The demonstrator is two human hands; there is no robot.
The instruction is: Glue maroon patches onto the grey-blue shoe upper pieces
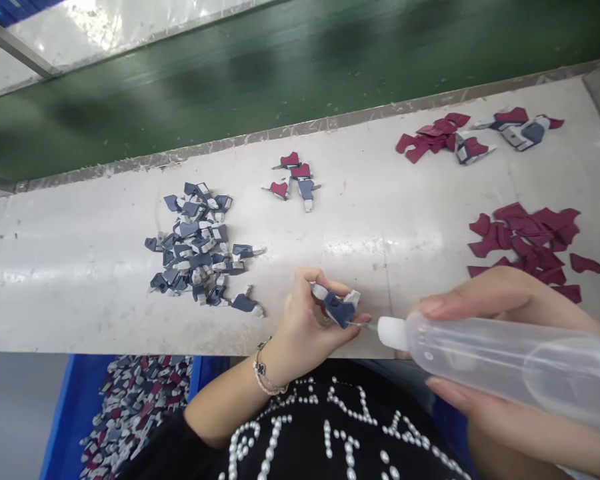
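Where the near edge of the white desk (55,293) meets the body: left hand (305,327), fingers pinched round one small blue-and-grey piece (337,308), lifted just above the desk edge. Beaded bracelet (265,373) on the left wrist. Right hand (505,373), closed round a clear plastic squeeze bottle (505,363), held level; white cap and thin nozzle (367,325) pointing left, tip touching the held piece.

On the desk, left of centre: heap of blue-and-grey pieces (200,247). Beyond the left hand, towards the far edge: small group of mixed red and blue pieces (295,179). Far right corner: cluster of dark-red cut shapes with some joined red-and-grey pieces (473,133). Right side, just beyond the right hand: pile of dark-red cut shapes (530,240).

Behind the desk: green belt surface (300,73), running the full width.

Below the desk edge, lower left: blue crate (63,427) holding mixed blue, grey and red pieces. Black garment with pearl-like studs (330,433), bottom centre.
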